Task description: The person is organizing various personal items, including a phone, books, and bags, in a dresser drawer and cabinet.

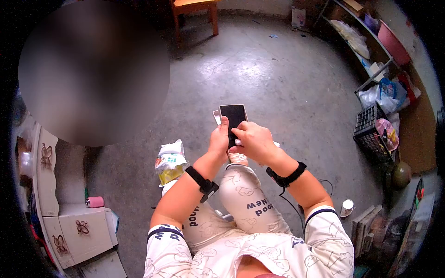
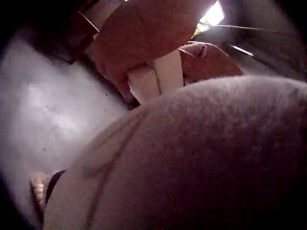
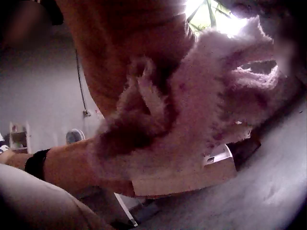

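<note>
Head view shows the left hand [image 1: 219,141] holding a dark-screened phone [image 1: 233,118] above the raised knee [image 1: 243,185], its grip clamped on the phone's left edge with the thumb on the glass. The right hand [image 1: 254,141] lies over the phone's near right part, its grip clamped on a fluffy pale cloth [image 3: 201,110] pressed against the phone. A snack bag [image 1: 170,160] lies on the floor [image 1: 278,78] to the left.
</note>
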Available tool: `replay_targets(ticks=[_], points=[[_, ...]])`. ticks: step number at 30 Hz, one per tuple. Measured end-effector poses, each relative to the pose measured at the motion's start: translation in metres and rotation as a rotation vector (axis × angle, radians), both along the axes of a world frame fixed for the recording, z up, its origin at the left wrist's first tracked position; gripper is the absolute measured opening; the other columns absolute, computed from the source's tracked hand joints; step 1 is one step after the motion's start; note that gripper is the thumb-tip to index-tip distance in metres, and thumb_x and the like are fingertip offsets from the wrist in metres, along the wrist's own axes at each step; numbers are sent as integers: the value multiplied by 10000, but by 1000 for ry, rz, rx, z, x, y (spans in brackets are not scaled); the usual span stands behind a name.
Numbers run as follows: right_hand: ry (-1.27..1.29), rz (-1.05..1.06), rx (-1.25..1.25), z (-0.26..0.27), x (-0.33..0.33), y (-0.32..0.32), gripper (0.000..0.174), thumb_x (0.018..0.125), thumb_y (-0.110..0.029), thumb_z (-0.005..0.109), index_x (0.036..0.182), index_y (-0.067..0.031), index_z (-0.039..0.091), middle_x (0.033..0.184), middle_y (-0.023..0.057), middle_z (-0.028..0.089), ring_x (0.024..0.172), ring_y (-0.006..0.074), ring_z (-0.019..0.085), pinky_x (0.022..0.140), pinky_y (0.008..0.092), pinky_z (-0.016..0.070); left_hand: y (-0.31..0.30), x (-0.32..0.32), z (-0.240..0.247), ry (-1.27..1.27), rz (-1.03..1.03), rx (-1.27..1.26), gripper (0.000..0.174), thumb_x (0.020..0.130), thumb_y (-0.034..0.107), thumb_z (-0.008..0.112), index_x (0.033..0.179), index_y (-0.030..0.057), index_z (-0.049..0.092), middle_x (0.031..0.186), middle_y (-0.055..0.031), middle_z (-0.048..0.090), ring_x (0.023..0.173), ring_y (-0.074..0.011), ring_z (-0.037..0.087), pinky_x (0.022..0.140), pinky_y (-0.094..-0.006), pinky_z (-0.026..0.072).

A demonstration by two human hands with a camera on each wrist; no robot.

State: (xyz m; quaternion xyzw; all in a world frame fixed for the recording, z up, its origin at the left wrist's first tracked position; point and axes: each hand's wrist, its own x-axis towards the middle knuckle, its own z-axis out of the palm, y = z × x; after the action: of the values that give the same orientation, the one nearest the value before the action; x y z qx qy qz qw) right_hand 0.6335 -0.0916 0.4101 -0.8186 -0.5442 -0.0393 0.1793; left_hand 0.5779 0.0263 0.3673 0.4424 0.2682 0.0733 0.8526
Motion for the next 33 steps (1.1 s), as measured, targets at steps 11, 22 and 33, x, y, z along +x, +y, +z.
replay_targets(ticks=[11, 22, 33], points=[[25, -142, -76, -4, 4, 12, 126, 616, -174, 632, 710, -91, 631, 702, 65, 583, 699, 215, 588, 608, 326, 477, -1, 1, 2, -22, 19, -27, 553, 819, 552, 422, 969, 27, 515, 843, -65, 581, 710, -158, 574, 605, -313, 490], [1242, -327, 548, -4, 29, -21, 224, 755, -134, 616, 881, 50, 611, 682, 17, 584, 594, 55, 512, 519, 208, 429, 11, 5, -11, 104, 19, -17, 445, 888, 430, 407, 946, 6, 531, 820, -71, 601, 708, -166, 578, 641, -305, 465], [1782, -250, 742, -13, 36, -40, 210, 794, -99, 582, 952, 38, 565, 770, 71, 607, 606, 115, 573, 533, 228, 475, 15, 4, -14, 82, 58, 43, 442, 892, 426, 402, 948, 8, 533, 834, -73, 604, 717, -159, 576, 650, -290, 462]])
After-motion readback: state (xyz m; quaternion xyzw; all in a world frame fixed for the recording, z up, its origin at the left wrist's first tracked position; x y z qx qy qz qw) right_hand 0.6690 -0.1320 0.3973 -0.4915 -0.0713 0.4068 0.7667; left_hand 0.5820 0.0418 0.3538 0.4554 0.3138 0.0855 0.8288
